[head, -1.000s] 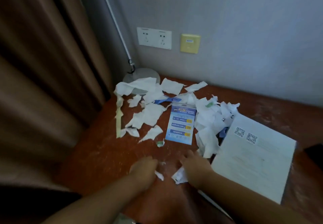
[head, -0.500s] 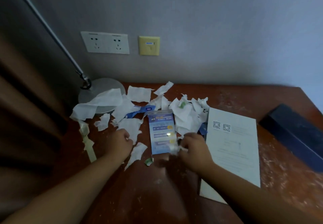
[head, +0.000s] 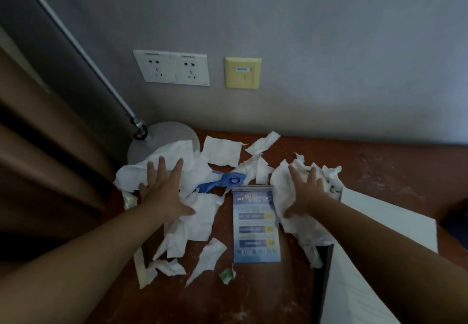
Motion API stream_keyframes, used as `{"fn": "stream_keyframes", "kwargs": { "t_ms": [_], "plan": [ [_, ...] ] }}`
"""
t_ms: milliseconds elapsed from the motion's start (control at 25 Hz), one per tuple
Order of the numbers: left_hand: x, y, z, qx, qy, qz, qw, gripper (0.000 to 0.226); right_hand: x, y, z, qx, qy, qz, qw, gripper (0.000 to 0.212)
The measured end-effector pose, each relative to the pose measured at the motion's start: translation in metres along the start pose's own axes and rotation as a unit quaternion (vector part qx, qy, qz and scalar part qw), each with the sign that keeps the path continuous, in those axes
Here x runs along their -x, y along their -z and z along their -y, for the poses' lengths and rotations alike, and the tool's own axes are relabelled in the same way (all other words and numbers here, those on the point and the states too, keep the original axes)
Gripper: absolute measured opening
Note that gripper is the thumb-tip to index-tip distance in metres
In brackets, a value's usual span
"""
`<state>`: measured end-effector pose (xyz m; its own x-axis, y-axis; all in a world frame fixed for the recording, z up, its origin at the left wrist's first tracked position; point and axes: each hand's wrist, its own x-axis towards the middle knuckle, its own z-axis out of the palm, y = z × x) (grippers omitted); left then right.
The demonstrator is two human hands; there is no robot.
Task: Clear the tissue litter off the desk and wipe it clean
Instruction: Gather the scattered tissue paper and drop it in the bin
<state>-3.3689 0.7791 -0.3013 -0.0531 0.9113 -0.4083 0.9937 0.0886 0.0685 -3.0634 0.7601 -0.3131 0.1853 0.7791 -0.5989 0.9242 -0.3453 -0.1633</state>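
Torn white tissue pieces (head: 220, 153) lie scattered over the reddish-brown desk (head: 379, 169). My left hand (head: 166, 192) lies flat with fingers spread on the left heap of tissue (head: 195, 220) near the lamp base. My right hand (head: 305, 192) presses with straight fingers on a crumpled tissue heap (head: 282, 184) at the right. Between the hands lies a blue printed card (head: 255, 225) and a blue wrapper (head: 222, 180). Smaller scraps (head: 207, 258) and a green bit (head: 227, 275) lie nearer the front.
A white paper sheet (head: 374, 252) with a dark item under its edge lies at the right. A round grey lamp base (head: 164, 136) with a slanted pole stands at the back left. Brown curtain (head: 38, 159) hangs left. Wall sockets (head: 174, 68) sit above the desk.
Both hands have moved forward from the front scraps onto the tissue heaps and spread flat. The view has come closer to the desk.
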Motion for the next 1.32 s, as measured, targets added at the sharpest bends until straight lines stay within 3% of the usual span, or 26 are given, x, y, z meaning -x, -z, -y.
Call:
{"fn": "stream_keyframes", "kwargs": {
  "t_ms": [80,200,360,520,720,1000,1320],
  "plan": [
    [-0.016,-0.002,0.002,-0.012,0.010,0.057,0.998,0.133,-0.009,-0.001,-0.003,0.037,0.002,0.027,0.999,0.116],
    [-0.027,-0.012,-0.004,0.017,0.021,0.083,0.996,0.127,-0.016,-0.004,-0.006,0.057,0.033,-0.033,0.997,0.077],
    [-0.008,-0.045,-0.021,0.020,-0.041,-0.098,0.994,0.058,-0.012,-0.025,0.001,-0.040,0.046,-0.108,0.992,0.027],
    [0.008,-0.058,-0.025,0.115,-0.046,-0.126,0.984,0.030,-0.005,-0.025,0.004,-0.125,0.048,-0.139,0.981,0.008],
    [0.022,-0.018,-0.021,0.193,-0.076,-0.157,0.965,0.015,0.022,0.014,0.006,-0.175,0.056,-0.222,0.958,0.024],
    [0.063,0.055,-0.012,0.216,-0.127,-0.224,0.942,0.018,0.084,0.074,0.026,-0.248,0.105,-0.281,0.921,0.033],
    [0.088,0.102,-0.034,0.247,-0.229,-0.260,0.905,0.010,0.146,0.054,0.032,-0.292,0.079,-0.306,0.903,0.033]
  ]
}}
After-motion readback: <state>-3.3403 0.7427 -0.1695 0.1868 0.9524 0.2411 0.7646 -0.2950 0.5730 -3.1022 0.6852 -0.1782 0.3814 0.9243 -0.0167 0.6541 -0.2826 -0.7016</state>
